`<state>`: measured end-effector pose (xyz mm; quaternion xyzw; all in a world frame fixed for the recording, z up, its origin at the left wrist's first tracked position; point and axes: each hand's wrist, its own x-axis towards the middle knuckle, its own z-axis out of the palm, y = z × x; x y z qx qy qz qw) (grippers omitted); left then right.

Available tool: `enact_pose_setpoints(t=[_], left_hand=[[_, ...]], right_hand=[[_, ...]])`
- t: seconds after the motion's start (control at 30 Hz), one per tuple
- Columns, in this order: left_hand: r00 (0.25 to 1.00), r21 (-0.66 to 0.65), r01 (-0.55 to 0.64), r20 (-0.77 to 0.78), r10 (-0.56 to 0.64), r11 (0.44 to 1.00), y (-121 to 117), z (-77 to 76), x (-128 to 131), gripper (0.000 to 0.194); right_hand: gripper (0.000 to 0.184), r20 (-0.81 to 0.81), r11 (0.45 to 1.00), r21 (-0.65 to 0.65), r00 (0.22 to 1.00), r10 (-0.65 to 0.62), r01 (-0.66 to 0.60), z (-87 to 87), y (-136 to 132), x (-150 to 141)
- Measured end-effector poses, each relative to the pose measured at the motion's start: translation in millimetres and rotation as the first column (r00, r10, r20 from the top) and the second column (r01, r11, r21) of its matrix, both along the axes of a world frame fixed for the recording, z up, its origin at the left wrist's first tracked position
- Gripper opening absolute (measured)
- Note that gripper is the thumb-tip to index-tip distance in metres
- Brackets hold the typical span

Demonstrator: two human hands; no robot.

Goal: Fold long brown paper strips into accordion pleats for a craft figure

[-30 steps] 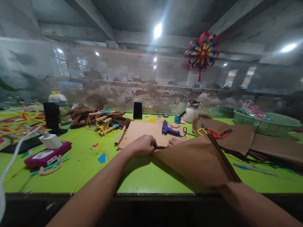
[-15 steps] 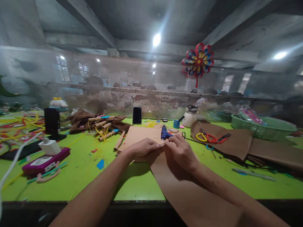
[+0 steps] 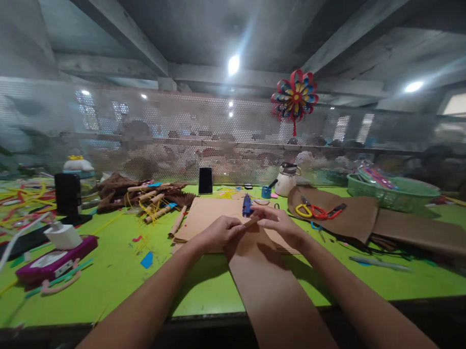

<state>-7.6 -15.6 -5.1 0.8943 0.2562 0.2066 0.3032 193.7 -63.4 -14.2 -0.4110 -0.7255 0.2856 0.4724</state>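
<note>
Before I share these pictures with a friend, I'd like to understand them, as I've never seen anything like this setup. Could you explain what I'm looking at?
There is no machine here, just a person's two bare hands. The view comes from a camera worn on that person's head, looking forward and down.

The left hand pinches the folded far end of a long brown paper strip, which runs back toward the person. The right hand is at the same end; whether it grips the paper is hard to tell.

On the green table are light brown sheets, a blue glue gun, scissors, a phone standing upright and a green basket.
</note>
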Motion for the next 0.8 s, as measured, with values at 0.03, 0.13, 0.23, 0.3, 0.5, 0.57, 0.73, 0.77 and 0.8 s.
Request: enact_pose_setpoints(t=[0.03, 0.13, 0.23, 0.3, 0.5, 0.57, 0.73, 0.77, 0.8], left_hand=[[1.000, 0.028, 0.018, 0.002, -0.018, 0.999, -1.1, 0.8, 0.7, 0.037], [0.999, 0.091, 0.050, -0.004, -0.049, 0.995, -3.3, 1.2, 3.3, 0.035], [0.999, 0.120, 0.046, -0.019, -0.044, 0.992, -3.0, -1.2, 5.5, 0.034], [0.999, 0.120, 0.041, -0.013, -0.040, 0.992, -1.6, -3.1, 6.3, 0.034], [0.999, 0.052, 0.043, 0.031, -0.045, 0.998, 1.0, -4.5, 5.0, 0.035], [0.999, -0.034, 0.051, 0.021, -0.050, 0.998, 1.1, -4.9, 3.4, 0.039], [0.999, -0.188, 0.005, 0.034, 0.001, 0.982, 1.4, -5.5, -0.4, 0.044], [0.999, -0.195, 0.009, 0.051, 0.001, 0.981, 1.0, -4.6, -0.8, 0.043], [0.998, -0.201, 0.022, 0.064, -0.009, 0.979, 0.4, -3.3, -1.1, 0.042]], right_hand=[[0.037, -0.019, 0.997, -0.076, 1.000, 0.023, -0.024, 1.6, -0.5, 0.5], [0.035, 0.004, 0.987, -0.162, 1.000, -0.018, 0.019, 2.5, -1.5, -1.9], [0.034, -0.014, 0.984, -0.163, 0.997, -0.076, 0.073, -0.6, -0.4, -4.6], [0.031, -0.052, 0.985, -0.164, 0.996, -0.068, 0.059, -2.9, 1.0, -4.9], [0.026, -0.129, 0.979, -0.174, 0.983, -0.131, 0.107, -5.8, 1.3, -9.6], [0.027, -0.147, 0.979, -0.169, 0.980, -0.138, 0.112, -5.9, 0.2, -11.7], [0.030, -0.210, 0.962, -0.259, 0.977, 0.033, -0.088, -2.6, -3.0, -6.0], [0.030, -0.205, 0.954, -0.267, 0.975, 0.085, -0.140, -1.5, -3.3, -3.4], [0.031, -0.195, 0.947, -0.263, 0.972, 0.132, -0.182, -0.6, -3.2, -0.8]])
